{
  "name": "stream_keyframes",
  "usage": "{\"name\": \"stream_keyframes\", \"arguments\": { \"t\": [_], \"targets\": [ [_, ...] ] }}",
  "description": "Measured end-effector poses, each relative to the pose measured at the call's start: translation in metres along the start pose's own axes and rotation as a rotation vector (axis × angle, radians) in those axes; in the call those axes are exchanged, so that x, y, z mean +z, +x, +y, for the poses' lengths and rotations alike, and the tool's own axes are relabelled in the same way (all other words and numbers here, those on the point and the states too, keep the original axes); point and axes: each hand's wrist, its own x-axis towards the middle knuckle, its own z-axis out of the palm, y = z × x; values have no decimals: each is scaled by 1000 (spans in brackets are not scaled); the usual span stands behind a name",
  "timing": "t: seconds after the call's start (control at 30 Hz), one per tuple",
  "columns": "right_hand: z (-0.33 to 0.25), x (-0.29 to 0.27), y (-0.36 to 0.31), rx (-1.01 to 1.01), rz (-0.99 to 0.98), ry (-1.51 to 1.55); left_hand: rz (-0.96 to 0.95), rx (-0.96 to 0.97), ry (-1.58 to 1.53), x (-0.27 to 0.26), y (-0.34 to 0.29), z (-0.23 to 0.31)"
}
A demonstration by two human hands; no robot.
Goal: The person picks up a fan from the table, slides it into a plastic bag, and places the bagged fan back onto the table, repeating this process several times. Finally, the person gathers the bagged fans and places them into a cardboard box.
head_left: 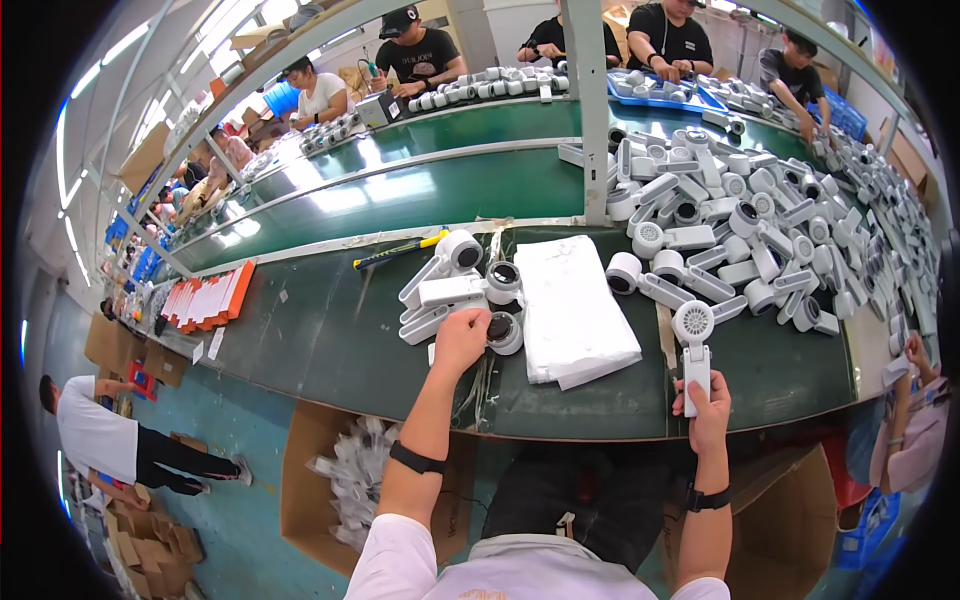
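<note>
My right hand (pixel 707 405) grips the handle of a white handheld fan (pixel 694 345) upright near the table's front edge, its round slotted head pointing away from me. Farther left, my left hand (pixel 462 340) is closed at a small stack of similar fans, fingertips on a handheld fan (pixel 504 334) with a dark round face. Part of that fan is hidden by the hand. Other fans (pixel 460 250) of the stack lie across each other just beyond. Between my hands rests a pile of white thin sheets or bags (pixel 575 310).
A large heap of fans (pixel 720 200) covers the right side. Behind the stack lies a yellow-and-black tool (pixel 400 250). Orange-and-white boxes (pixel 208 297) sit at left. A metal post (pixel 595 120) rises before the green conveyor (pixel 450 190). Open cartons (pixel 310 470) stand below; co-workers sit opposite.
</note>
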Motion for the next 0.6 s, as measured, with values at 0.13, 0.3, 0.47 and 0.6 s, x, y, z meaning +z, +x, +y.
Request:
{"name": "stream_keyframes", "arguments": {
  "t": [0.13, 0.3, 0.47, 0.6],
  "targets": [
    [0, 2, 0, 2, -13, 7, 216, 77, 32, -3, -7, -6],
    [-4, 1, -1, -4, 10, 3, 599, 258, -1, 10, -29, 15],
    [-4, 4, -1, -6, -8, -4, 348, 699, 176, 33, -63, 65],
    [-3, 3, -2, -1, 5, 21, 246, 761, 291, 60, -65, 78]
  ]
}}
